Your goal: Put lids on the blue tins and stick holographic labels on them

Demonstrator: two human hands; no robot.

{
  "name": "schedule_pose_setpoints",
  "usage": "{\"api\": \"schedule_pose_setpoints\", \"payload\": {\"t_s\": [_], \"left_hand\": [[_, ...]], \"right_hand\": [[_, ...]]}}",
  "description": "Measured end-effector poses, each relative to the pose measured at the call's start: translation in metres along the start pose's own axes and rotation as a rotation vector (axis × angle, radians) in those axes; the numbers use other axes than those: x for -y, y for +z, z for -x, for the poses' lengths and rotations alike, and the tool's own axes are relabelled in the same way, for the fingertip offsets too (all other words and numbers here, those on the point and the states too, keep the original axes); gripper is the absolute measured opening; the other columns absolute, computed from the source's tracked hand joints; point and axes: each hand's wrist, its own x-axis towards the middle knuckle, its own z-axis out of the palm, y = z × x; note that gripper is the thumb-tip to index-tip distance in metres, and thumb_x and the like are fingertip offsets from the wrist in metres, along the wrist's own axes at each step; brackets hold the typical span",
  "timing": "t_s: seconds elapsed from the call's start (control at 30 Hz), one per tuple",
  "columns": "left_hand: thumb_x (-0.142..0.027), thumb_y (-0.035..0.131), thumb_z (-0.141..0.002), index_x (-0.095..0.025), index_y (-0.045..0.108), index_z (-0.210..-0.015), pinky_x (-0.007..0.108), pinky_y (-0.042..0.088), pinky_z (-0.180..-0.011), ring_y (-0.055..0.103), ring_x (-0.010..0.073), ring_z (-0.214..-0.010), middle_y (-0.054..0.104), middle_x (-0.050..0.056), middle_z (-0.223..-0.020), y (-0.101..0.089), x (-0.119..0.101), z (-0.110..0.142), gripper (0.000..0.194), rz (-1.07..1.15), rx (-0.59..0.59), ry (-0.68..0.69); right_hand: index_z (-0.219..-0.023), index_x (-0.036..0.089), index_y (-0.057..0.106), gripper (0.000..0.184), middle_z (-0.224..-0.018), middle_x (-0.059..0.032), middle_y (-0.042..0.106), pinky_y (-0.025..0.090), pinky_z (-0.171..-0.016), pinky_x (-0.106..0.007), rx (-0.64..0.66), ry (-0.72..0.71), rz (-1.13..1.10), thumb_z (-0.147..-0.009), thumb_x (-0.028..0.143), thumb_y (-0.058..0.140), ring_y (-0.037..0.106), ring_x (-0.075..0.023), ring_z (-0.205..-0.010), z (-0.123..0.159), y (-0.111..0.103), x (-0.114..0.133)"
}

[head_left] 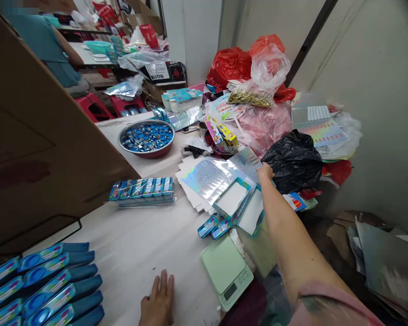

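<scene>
My left hand (158, 299) lies on the white table at the near edge, fingers stretched out, holding nothing. With the arm reaching far forward, my right hand (265, 172) is closed at the edge of a shiny silver holographic sheet (246, 164); its fingertips are partly hidden. Under and beside that sheet spread more holographic sheets (204, 179) with white backs. Two open blue display boxes with white insides, one a blue-edged tray (233, 198), stand just below. Two small blue packs (221, 229) lie in front of them, near a pale green digital scale (226, 269).
Rows of blue packs (51, 280) stand at the near left. A wrapped row of packs (141, 190) and a metal bowl (153, 154) of blue round tins sit farther back. Plastic bags, including a black bag (294, 158), crowd the right. Cardboard (47, 136) rises at left; a person sits beyond.
</scene>
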Motion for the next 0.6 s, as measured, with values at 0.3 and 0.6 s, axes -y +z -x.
{"api": "schedule_pose_setpoints", "payload": {"t_s": [0.3,0.6], "left_hand": [[-0.021,0.067,-0.053,-0.021,0.030,-0.132,0.056,0.032,-0.087,0.013,0.0354,-0.129,0.011,0.018,-0.142,-0.001,-0.006,0.000,0.087,0.076,-0.052,-0.032],[-0.044,0.052,-0.074,-0.019,0.022,-0.133,0.042,0.032,-0.097,0.034,0.0245,-0.123,0.034,0.014,-0.136,-0.155,0.045,0.132,0.072,0.574,-1.269,0.091]], "right_hand": [[-0.085,0.015,0.061,0.021,-0.085,-0.0086,0.062,0.032,-0.066,-0.026,-0.450,-0.596,-0.042,-0.079,0.019,0.042,0.052,-0.0193,-0.079,0.023,-0.149,0.030],[-0.082,0.016,0.060,0.021,-0.072,-0.0030,0.059,0.030,-0.068,-0.024,0.000,-1.598,0.063,-0.079,0.009,0.040,0.050,-0.0134,-0.070,0.269,-0.241,0.137]]}}
